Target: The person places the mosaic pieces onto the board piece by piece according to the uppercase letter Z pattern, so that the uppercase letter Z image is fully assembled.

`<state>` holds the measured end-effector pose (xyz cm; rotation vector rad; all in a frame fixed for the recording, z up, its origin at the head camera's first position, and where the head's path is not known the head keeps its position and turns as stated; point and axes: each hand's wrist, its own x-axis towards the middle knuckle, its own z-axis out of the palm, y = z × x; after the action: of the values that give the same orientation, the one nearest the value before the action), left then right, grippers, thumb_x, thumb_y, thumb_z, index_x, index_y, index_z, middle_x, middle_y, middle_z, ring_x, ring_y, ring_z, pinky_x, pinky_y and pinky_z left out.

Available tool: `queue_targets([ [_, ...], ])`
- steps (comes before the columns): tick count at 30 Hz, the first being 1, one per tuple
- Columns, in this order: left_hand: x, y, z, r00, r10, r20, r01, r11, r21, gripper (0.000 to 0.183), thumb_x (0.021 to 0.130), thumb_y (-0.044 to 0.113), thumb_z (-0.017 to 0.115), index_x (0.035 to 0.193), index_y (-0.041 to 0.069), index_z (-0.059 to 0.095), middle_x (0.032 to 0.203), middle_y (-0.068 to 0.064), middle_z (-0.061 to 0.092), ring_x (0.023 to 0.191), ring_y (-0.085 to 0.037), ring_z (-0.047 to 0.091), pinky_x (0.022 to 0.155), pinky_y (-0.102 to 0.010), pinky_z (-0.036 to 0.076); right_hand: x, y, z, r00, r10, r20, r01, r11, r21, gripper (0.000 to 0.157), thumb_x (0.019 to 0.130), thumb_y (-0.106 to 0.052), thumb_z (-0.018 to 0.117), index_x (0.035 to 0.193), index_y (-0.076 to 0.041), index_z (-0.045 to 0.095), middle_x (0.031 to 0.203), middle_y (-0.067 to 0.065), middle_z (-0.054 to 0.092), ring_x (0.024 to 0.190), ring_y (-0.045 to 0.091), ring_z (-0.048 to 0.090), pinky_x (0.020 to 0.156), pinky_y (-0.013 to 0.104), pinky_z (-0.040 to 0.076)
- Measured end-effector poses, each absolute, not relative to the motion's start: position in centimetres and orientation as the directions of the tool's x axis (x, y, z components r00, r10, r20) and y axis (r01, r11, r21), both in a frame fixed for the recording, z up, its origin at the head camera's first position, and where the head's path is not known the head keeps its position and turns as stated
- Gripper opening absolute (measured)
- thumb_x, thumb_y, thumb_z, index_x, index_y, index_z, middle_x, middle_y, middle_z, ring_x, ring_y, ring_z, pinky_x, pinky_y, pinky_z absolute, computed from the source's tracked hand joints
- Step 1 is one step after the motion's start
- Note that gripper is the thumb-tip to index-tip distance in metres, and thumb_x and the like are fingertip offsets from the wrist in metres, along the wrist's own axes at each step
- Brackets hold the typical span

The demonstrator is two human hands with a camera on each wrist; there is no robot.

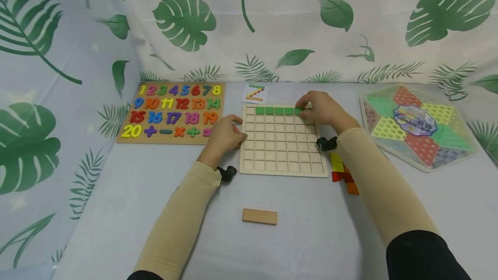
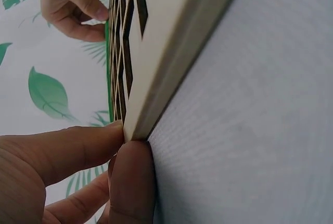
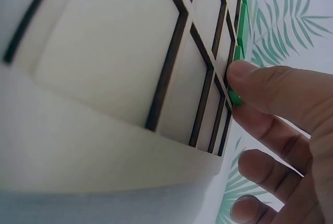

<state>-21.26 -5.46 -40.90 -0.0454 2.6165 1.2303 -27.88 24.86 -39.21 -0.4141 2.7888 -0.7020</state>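
Note:
A square wooden grid board lies on the table, with several green square tiles side by side in its far row. My left hand pinches the board's left edge between thumb and fingers, as the left wrist view shows close up. At the far right of the board, my right hand pinches a green tile between thumb and index finger, right at the far row. Its other fingers are bent beside the board's edge.
Behind the board lies a small pattern card. A number puzzle board is at left, a hexagonal game board at right. Yellow, red and orange pieces sit partly under the right forearm. Nearer lies a plain wooden block.

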Motion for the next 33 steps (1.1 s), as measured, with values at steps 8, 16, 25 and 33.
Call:
queue_targets([
  [8,-21.2,-5.2,-41.3,-0.971,0.089,-0.220,-0.111,0.649,0.753,0.047,0.090,0.012,0.078,0.134,0.005,0.062,0.087,-0.008,0.069,0.055,-0.011,0.063,0.053,-0.022,0.048,-26.6,26.0,-39.4,-0.945,-0.297,-0.140,-0.195,0.850,-0.489,0.036,0.099,-0.017,0.068,0.132,-0.003,0.068,0.129,0.021,0.061,0.119,0.038,0.056,0.104,0.058,0.046],
  [16,-21.3,-5.4,-41.4,-0.970,0.095,-0.223,-0.107,0.657,0.747,0.048,0.091,0.013,0.078,0.135,0.006,0.061,0.091,-0.009,0.071,0.057,-0.012,0.064,0.055,-0.024,0.049,-23.4,29.2,-39.2,-0.957,-0.271,-0.102,-0.205,0.882,-0.425,0.033,0.099,-0.017,0.068,0.130,-0.006,0.070,0.123,0.018,0.066,0.095,0.031,0.053,0.080,0.044,0.047],
  [25,-21.4,-5.6,-41.1,-0.968,0.106,-0.225,-0.103,0.653,0.751,0.049,0.091,0.012,0.077,0.137,0.006,0.060,0.094,-0.011,0.072,0.058,-0.012,0.064,0.056,-0.024,0.050,-19.2,33.0,-38.4,-0.947,-0.310,-0.080,-0.260,0.891,-0.371,0.029,0.096,-0.015,0.074,0.124,-0.007,0.074,0.113,0.014,0.072,0.083,0.025,0.051,0.070,0.034,0.043],
  [33,-21.4,-5.5,-41.0,-0.965,0.105,-0.240,-0.114,0.655,0.747,0.050,0.091,0.013,0.077,0.138,0.006,0.060,0.094,-0.011,0.073,0.057,-0.011,0.064,0.056,-0.024,0.050,-16.7,35.1,-38.6,-0.965,-0.209,-0.157,-0.143,0.924,-0.353,0.033,0.096,-0.022,0.075,0.122,-0.002,0.073,0.109,0.018,0.071,0.091,0.028,0.057,0.071,0.035,0.050],
])
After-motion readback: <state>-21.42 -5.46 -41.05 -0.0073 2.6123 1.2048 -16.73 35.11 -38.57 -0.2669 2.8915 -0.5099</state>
